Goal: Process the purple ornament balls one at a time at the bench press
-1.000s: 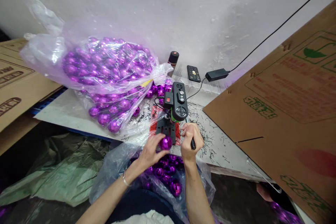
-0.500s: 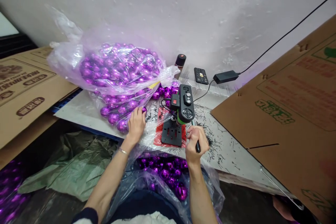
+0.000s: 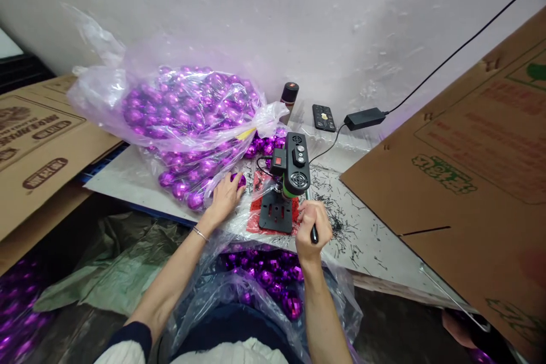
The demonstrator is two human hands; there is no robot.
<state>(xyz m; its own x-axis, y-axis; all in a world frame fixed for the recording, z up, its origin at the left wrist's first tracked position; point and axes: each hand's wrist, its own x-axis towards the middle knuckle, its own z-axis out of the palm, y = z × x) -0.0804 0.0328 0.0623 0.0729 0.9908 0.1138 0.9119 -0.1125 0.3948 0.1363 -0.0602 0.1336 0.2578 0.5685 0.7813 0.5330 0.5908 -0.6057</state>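
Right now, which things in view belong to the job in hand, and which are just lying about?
Apparently in use:
purple ball by the left hand
black machine
lever in the right hand
bagged purple balls

Seemingly lying about:
phone
black-capped can
green sheet

the machine (image 3: pixel 297 162) stands between the left hand (image 3: pixel 224 196) and the phone (image 3: pixel 324 118); a hand could pass between it and the cardboard box (image 3: pixel 460 216), over scraps (image 3: pixel 340 226). the bulging bag (image 3: pixel 191 105) bars the left.
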